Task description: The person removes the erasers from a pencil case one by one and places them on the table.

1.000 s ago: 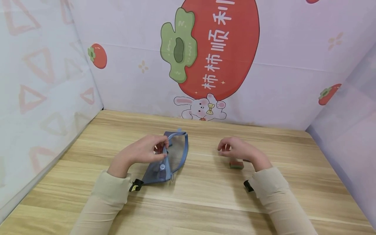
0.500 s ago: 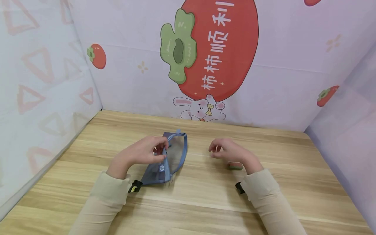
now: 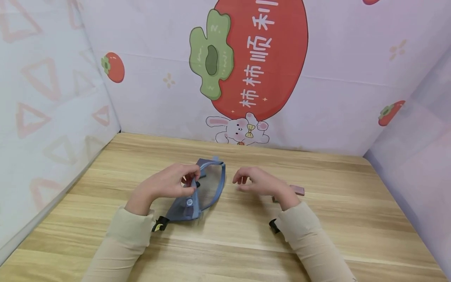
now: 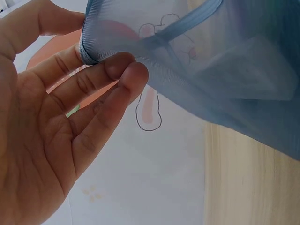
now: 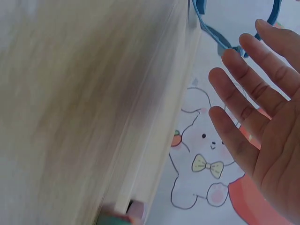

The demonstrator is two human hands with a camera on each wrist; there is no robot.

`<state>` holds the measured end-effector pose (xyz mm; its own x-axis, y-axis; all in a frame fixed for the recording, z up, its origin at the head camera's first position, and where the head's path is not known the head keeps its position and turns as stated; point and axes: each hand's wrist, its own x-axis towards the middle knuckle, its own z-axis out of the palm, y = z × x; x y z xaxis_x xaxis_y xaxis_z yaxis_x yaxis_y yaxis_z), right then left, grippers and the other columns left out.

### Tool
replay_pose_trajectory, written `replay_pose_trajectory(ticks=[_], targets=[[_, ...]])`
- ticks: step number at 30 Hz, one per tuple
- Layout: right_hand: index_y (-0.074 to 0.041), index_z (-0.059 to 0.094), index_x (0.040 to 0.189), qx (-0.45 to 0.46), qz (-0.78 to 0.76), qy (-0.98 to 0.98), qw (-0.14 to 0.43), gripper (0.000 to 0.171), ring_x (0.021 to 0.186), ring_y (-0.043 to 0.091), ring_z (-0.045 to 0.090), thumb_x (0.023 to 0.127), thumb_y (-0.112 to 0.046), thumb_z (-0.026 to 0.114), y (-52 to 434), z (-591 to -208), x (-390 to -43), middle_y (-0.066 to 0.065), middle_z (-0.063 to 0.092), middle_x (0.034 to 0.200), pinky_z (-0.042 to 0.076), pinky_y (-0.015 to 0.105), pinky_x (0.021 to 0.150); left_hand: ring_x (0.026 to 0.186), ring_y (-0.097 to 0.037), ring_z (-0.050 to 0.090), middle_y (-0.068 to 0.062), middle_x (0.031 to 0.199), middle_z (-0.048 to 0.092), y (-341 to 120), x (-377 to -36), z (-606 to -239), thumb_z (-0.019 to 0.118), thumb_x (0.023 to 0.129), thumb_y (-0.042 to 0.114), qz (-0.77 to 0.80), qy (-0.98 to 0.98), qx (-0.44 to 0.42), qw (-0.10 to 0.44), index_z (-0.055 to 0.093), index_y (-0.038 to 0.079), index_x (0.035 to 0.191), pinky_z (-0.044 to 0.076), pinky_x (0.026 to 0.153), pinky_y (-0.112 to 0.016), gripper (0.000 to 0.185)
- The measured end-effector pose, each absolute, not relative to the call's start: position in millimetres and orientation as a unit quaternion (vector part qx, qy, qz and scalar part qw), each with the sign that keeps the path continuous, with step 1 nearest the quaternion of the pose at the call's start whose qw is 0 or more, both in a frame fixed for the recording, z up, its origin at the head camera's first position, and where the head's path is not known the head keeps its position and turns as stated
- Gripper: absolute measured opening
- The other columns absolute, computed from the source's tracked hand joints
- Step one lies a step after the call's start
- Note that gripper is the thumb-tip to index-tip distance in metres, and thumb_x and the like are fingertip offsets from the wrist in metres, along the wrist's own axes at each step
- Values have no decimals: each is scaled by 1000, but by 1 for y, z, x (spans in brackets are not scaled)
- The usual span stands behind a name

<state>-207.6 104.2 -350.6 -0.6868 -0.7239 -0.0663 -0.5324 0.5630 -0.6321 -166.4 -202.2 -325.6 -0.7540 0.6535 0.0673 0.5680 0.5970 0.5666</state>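
Left hand pinches the translucent blue mesh pouch by its ribbed edge; right hand is empty, fingers parted.

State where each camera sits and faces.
Head: on the head, facing forward and down at the pale wooden table; left hand, right hand, beige cloth sleeves show.
Left wrist: on that wrist, facing the translucent blue mesh pouch; left hand shows.
Right wrist: likewise, facing table and white rabbit-print wall; right hand shows.
Head and left wrist share the pouch.
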Motion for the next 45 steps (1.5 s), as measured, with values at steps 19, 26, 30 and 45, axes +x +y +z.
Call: replay_pose_trajectory(ticks=[19, 26, 30, 45], targets=[[-3, 67, 118, -451, -283, 826, 184, 27, 96, 21, 63, 94, -14, 67, 49, -351, -196, 10, 68, 106, 53, 39, 89, 73, -7, 57, 9, 78, 58, -204, -168, -324, 67, 87, 20, 276, 898, 335, 67, 57, 14, 89, 47, 67, -25, 12], [-5, 66, 123, -452, -282, 819, 212, 30, 97, 15, 63, 94, -16, 66, 31, -357, -197, 8, 69, 110, 54, 34, 89, 70, -7, 55, 8, 76, 57, -205, -168, -323, 64, 83, 14, 279, 901, 325, 72, 57, 14, 89, 45, 64, -26, 9], [-6, 66, 122, -455, -286, 812, 230, 29, 98, 13, 62, 94, -14, 66, 23, -360, -198, 7, 69, 111, 54, 32, 90, 69, -7, 56, 8, 76, 58, -205, -168, -323, 64, 81, 14, 277, 905, 316, 69, 57, 16, 89, 46, 61, -26, 11], [-3, 65, 121, -471, -296, 785, 271, 28, 103, 13, 66, 94, -9, 66, 2, -364, -200, 9, 69, 117, 51, 21, 90, 69, -7, 59, 7, 77, 63, -204, -168, -320, 63, 78, 13, 279, 906, 310, 68, 62, 11, 93, 49, 61, -26, 16]])
